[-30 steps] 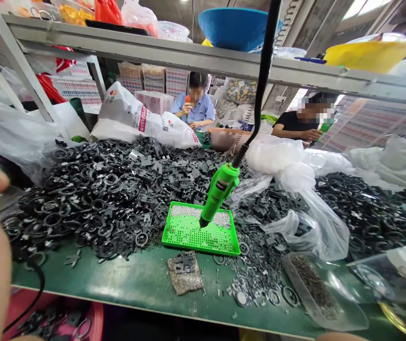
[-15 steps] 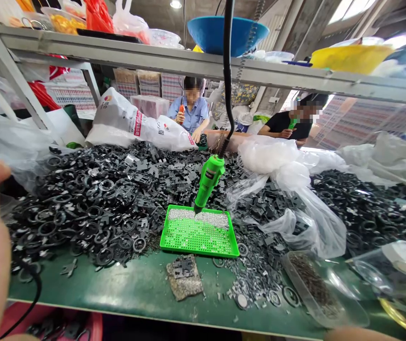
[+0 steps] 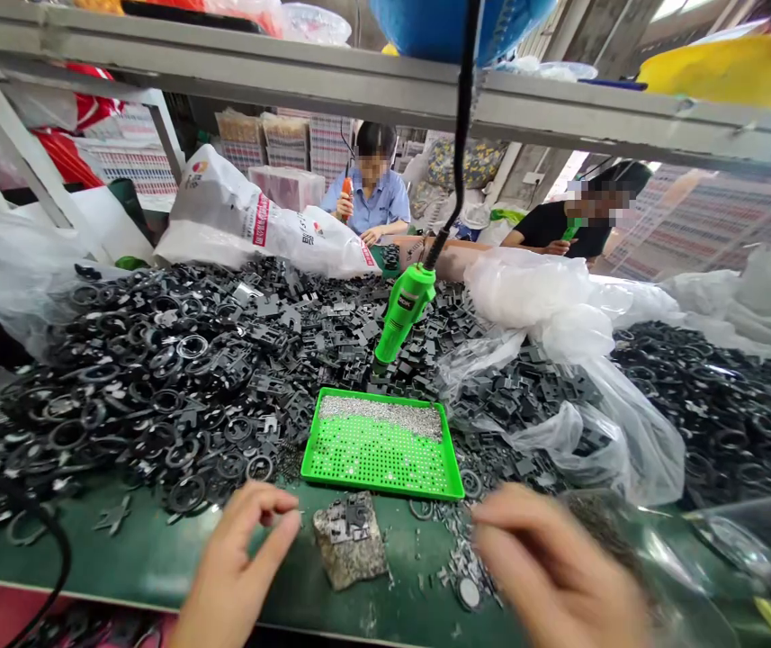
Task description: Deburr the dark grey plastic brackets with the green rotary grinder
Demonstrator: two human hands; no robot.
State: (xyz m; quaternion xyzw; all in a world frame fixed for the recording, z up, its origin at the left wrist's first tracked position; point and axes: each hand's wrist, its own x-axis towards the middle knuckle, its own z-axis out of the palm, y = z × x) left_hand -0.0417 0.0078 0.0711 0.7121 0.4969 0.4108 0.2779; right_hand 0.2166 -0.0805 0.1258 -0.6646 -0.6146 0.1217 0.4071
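Observation:
My left hand (image 3: 240,562) is over the front of the bench, left of a rough stone block (image 3: 351,562). Its thumb and forefinger are bent and slightly apart, with nothing visible between them. On the block lies a dark flat part with cut-outs (image 3: 351,519). To the right of the block, my right hand (image 3: 553,558) is smeared by motion, so its fingers do not show clearly. Behind the block is a green perforated tray (image 3: 456,481) with small silvery pieces along its far side. A green electric screwdriver (image 3: 404,310) hangs tip down on a black cable beyond the tray.
Heaps of black rings and flat parts (image 3: 175,387) cover the green bench (image 3: 115,562). Clear plastic bags (image 3: 594,396) lie at right, beside a transparent box (image 3: 682,585). A grey shelf (image 3: 256,63) crosses overhead. Two people (image 3: 385,202) work opposite.
Both hands have come in from the picture's edges to either side of the stone block. The view has tilted down a little, and the hanging screwdriver sits slightly higher and further right.

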